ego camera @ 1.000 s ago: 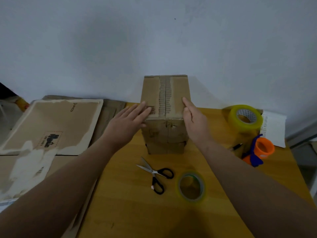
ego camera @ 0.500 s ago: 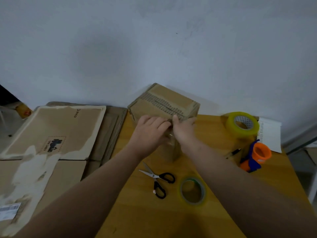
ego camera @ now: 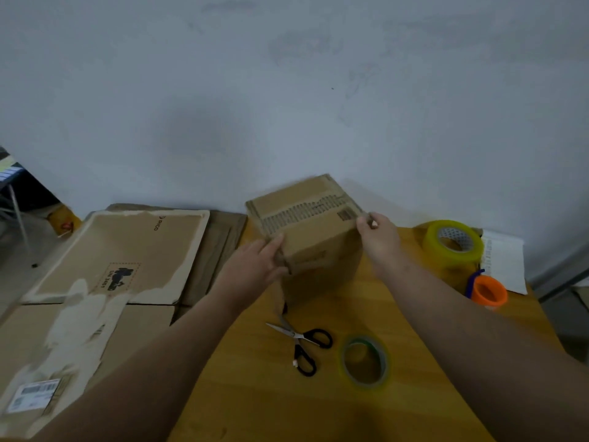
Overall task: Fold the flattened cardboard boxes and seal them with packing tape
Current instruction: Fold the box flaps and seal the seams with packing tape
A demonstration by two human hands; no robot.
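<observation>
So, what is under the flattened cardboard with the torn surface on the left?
More flattened cardboard shows under the torn sheet, sticking out at its right and near edges. How many pieces, and what carries the pile, is covered.

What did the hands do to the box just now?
The cardboard box was turned, so its taped seam now runs across. The left hand and right hand shifted from its top to gripping opposite corners. Scissors and the green tape roll stayed put.
</observation>
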